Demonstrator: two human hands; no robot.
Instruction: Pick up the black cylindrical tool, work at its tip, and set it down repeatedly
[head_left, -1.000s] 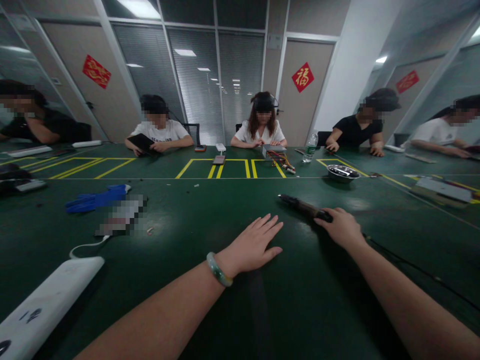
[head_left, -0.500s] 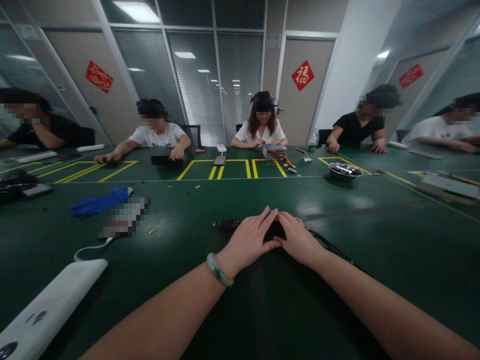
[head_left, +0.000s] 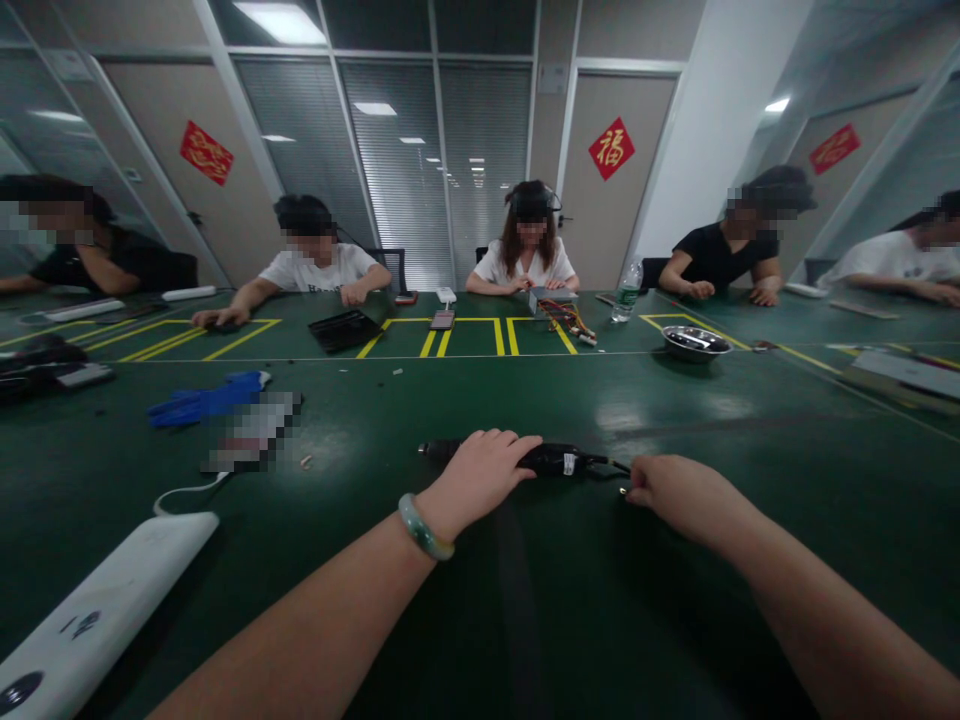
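Observation:
A black electric screwdriver (head_left: 552, 459) lies on the green table with its metal tip to the left and a small white label near its tail. My left hand (head_left: 480, 472), a jade-like bangle (head_left: 424, 527) on its wrist, is closed over the middle of the screwdriver. At the tail end, my right hand (head_left: 679, 495) has its fingers closed on the thin black cord (head_left: 611, 463). A tiny shiny bit shows at those fingertips; I cannot tell what it is. Beyond the right hand the cord is hidden.
To the left are a white power strip-like case (head_left: 112, 600), a blurred phone (head_left: 259, 430) and blue gloves (head_left: 206, 398). Farther off stand a steel bowl (head_left: 696, 350), a water bottle (head_left: 627, 290) and a black tray-like object (head_left: 345, 332). Several people sit across the table.
My hands were together over the screwdriver; the right has moved right to the cord, uncovering the tail. The left stays on the body. Across the table, the black tray-like object was laid down.

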